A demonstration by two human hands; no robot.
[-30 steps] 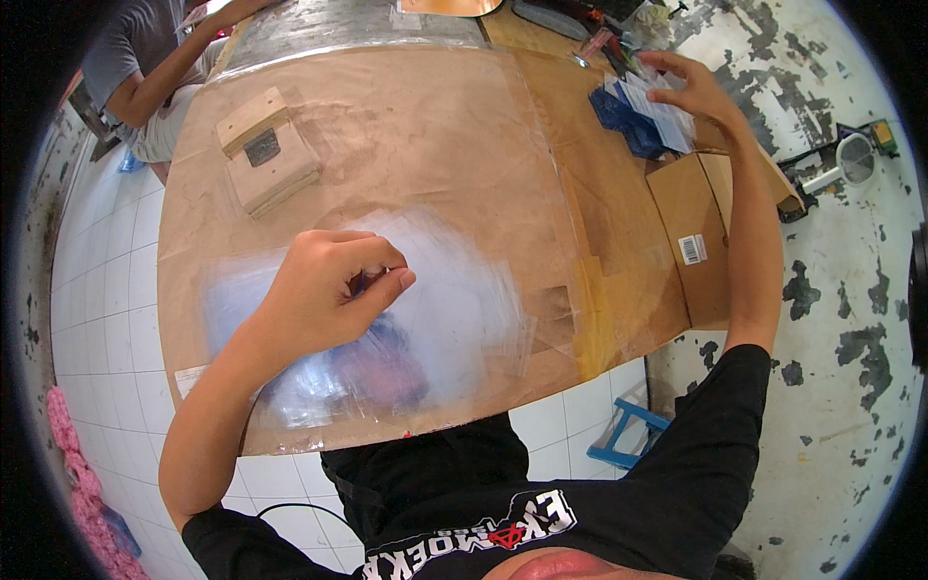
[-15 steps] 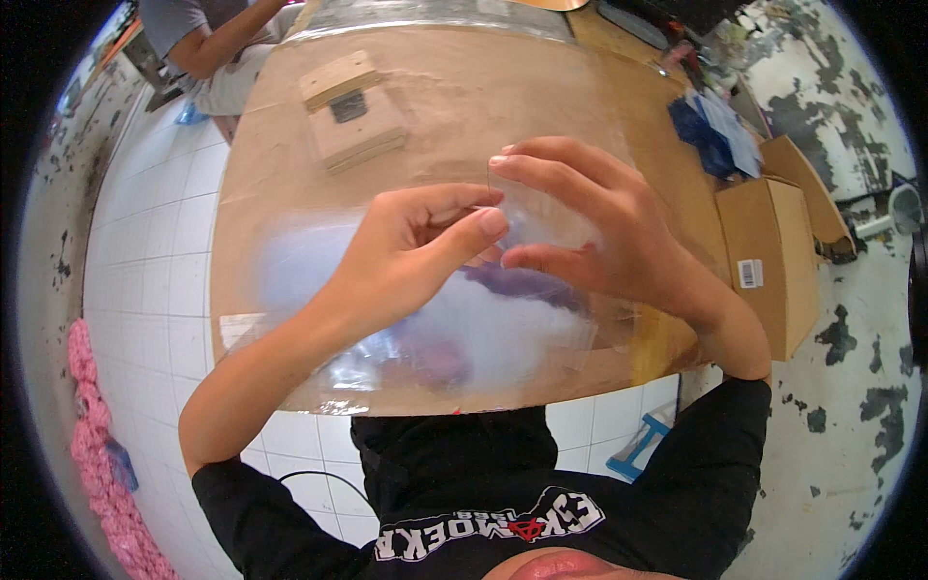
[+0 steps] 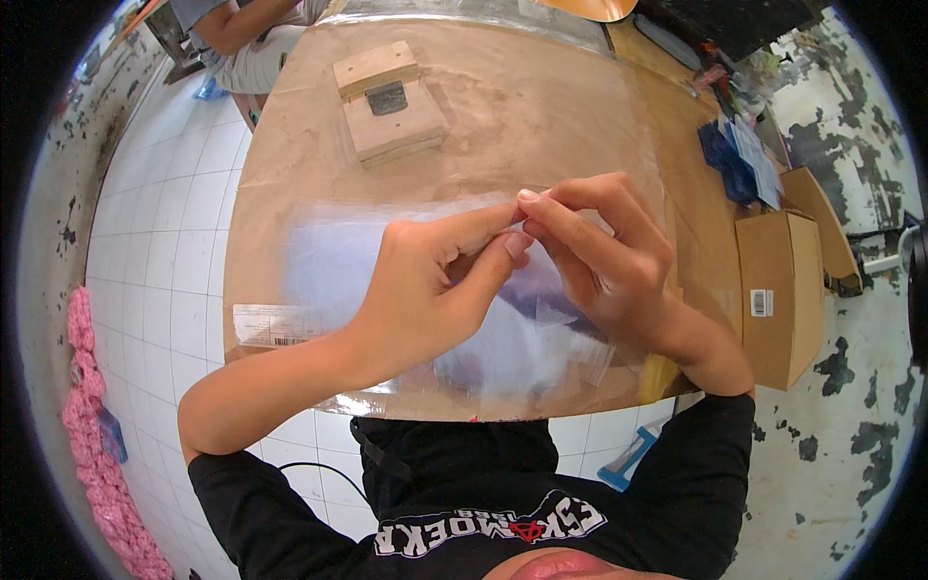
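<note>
Over the near half of the table, my left hand (image 3: pixel 430 280) and my right hand (image 3: pixel 614 251) meet at their fingertips. My left thumb and index finger are pinched together, and so are the right ones. Whatever is between them is too thin and small to make out. Below the hands lie clear plastic sheets (image 3: pixel 333 256) with whitish-blue and dark purple patches showing; my hands and forearms hide part of them. A white label (image 3: pixel 266 326) lies at their left end.
Farther back on the brown-covered table (image 3: pixel 522 116) rests a wooden block (image 3: pixel 401 130) with a dark grey piece (image 3: pixel 387 98) on it. A cardboard box (image 3: pixel 773 280) and dark blue packets (image 3: pixel 727 159) are at the right. Another person's arm (image 3: pixel 237 29) shows at the far left.
My right hand's fingers, spread apart before, have closed into a pinch against the left fingertips. The whole view has shifted slightly, so the table appears farther right.
</note>
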